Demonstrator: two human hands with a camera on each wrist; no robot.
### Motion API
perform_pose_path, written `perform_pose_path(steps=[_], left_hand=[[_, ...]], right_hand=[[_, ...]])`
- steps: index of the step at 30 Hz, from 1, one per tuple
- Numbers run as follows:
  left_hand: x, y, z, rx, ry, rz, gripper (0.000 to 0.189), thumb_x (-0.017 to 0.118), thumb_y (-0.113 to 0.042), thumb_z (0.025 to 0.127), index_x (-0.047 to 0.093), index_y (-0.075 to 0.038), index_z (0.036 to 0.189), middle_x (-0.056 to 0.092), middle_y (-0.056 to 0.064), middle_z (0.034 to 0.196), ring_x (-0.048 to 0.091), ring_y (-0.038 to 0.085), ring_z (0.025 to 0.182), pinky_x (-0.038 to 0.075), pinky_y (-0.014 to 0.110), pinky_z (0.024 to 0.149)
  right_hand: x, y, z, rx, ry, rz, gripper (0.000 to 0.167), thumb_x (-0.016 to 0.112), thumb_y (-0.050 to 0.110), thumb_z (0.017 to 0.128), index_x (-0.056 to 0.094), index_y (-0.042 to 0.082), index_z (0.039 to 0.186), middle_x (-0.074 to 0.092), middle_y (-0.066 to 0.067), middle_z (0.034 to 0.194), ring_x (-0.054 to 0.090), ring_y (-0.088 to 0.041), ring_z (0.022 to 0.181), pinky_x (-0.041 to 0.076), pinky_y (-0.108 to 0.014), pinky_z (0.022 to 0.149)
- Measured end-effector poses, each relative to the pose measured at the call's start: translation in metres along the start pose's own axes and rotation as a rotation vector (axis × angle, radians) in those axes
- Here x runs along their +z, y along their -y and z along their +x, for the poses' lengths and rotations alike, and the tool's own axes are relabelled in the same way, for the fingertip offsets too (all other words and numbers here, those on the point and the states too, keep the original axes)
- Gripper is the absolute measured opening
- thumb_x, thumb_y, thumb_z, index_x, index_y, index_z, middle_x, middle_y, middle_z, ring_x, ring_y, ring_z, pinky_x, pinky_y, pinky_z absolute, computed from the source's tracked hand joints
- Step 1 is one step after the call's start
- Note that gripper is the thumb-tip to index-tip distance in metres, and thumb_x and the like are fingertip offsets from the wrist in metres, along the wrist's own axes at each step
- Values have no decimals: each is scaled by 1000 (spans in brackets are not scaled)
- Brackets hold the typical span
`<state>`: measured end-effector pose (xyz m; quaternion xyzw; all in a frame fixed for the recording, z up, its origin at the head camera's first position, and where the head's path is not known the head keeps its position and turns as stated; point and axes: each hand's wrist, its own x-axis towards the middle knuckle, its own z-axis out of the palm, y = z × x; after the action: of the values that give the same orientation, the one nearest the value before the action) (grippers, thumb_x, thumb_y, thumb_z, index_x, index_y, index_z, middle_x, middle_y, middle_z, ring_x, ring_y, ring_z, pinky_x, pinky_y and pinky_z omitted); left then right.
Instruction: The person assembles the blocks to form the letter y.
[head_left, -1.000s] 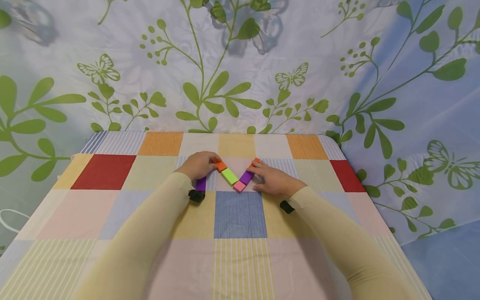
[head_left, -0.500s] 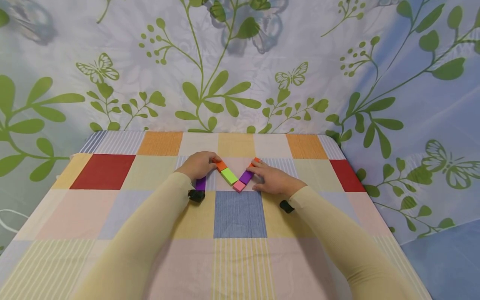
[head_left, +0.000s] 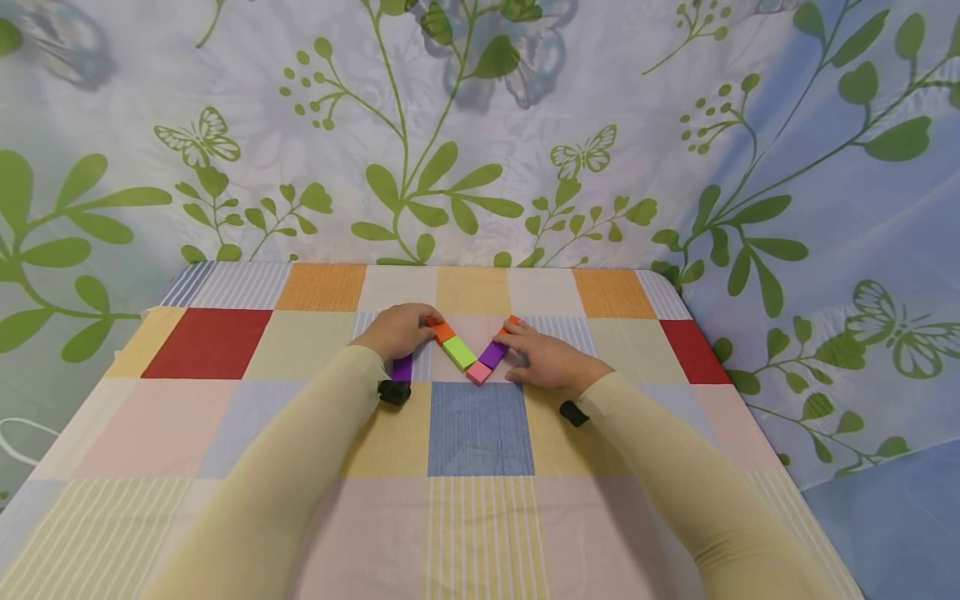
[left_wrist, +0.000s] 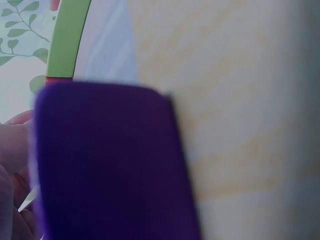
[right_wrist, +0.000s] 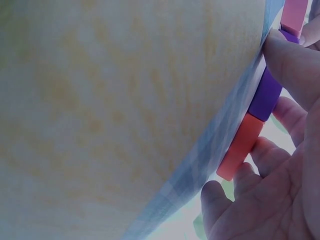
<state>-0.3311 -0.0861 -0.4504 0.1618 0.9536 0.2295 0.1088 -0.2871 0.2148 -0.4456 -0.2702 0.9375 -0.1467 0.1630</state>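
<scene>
On the patchwork cloth a row of coloured blocks forms a V. Its left arm is an orange block [head_left: 445, 332] and a green block [head_left: 458, 353]; a pink block [head_left: 478, 372] lies at the bottom. A purple block [head_left: 492, 355] and another orange block [right_wrist: 241, 146] make up the right arm. My left hand [head_left: 397, 329] grips the upper end of the left orange block. A separate purple block [left_wrist: 110, 160] lies under my left wrist, hiding much of that hand in the left wrist view. My right hand [head_left: 549, 358] holds the right arm, thumb and fingers on either side of the purple block.
Black wrist cameras, the left camera [head_left: 393, 392] and the right camera [head_left: 574, 413], sit close over the cloth [head_left: 480, 429]. Behind the table hangs a leaf-patterned curtain [head_left: 480, 125]. A white cord [head_left: 18, 454] loops beside the left edge.
</scene>
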Motion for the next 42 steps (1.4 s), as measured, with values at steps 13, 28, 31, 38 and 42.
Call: perform_pose_path(steps=[13, 28, 31, 38, 42], left_hand=[[0, 0, -1, -14, 16, -11, 32, 65, -24, 104, 69, -22, 136, 67, 7, 139, 59, 32, 129, 42, 53, 121], [2, 2, 1, -6, 4, -10, 33, 68, -25, 103, 70, -22, 135, 68, 7, 136, 59, 30, 124, 43, 53, 119], [1, 2, 0, -4, 0, -3, 33, 68, -25, 103, 69, -22, 136, 68, 7, 136, 59, 31, 124, 43, 53, 120], [0, 0, -2, -12, 7, -10, 34, 68, -23, 103, 69, -22, 137, 69, 8, 135, 59, 31, 123, 43, 53, 120], [0, -1, -3, -20, 10, -14, 35, 68, -23, 103, 69, -22, 138, 67, 8, 139, 58, 31, 125, 42, 54, 121]], right_hand=[[0, 1, 0, 10, 5, -1, 74, 74, 30, 99, 39, 19, 164, 16, -11, 177, 8, -35, 165, 22, -53, 132], [-1, 2, -1, 9, 5, -4, 75, 74, 31, 99, 39, 18, 164, 15, -11, 177, 8, -35, 165, 22, -53, 132], [-1, 2, -1, 11, 7, -4, 75, 74, 31, 100, 39, 19, 164, 15, -11, 177, 8, -35, 165, 21, -53, 132], [0, 2, -1, 7, 3, -6, 74, 74, 30, 100, 39, 18, 164, 15, -11, 177, 8, -36, 165, 22, -54, 131], [0, 2, -1, 5, 0, -10, 75, 74, 30, 99, 39, 18, 164, 16, -12, 177, 8, -37, 165, 23, -55, 131]])
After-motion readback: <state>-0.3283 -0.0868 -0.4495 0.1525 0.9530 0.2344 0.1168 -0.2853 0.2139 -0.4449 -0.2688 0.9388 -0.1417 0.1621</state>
